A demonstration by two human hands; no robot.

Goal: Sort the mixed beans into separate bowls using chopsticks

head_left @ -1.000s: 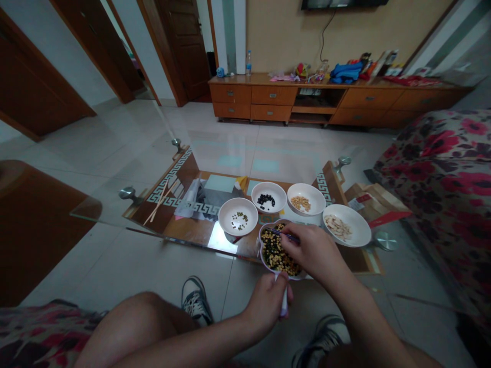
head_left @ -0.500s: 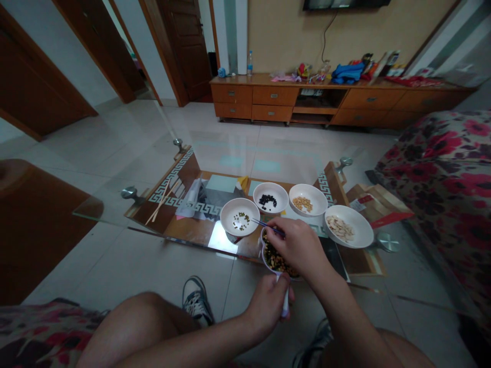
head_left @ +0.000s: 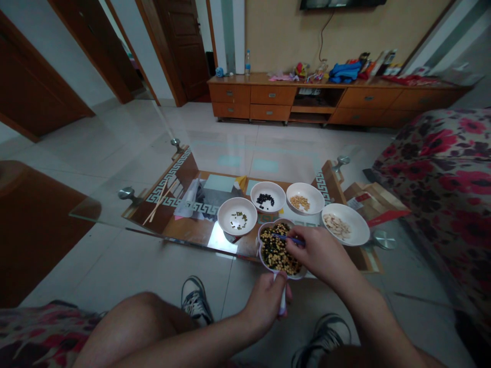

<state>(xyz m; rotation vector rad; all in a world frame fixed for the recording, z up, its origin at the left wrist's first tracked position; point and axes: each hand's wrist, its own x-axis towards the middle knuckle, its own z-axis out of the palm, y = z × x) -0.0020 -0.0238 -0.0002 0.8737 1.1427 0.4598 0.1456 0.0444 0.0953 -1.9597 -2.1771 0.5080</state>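
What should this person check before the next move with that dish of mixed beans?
1. Left hand on the white handle of the flower-shaped dish: ok, wrapped around it.
2. Right hand on the thin blue chopsticks: ok, tips over the beans.
3. Clear view of the mixed beans: not ok, the right hand covers part of the dish.
4. White bowl of green beans within reach: ok, just beyond the dish.
5. Gap between the dish and that bowl: cannot tell, they look almost touching.
6. Spilled beans on the glass tabletop: cannot tell, small ones could be hidden.
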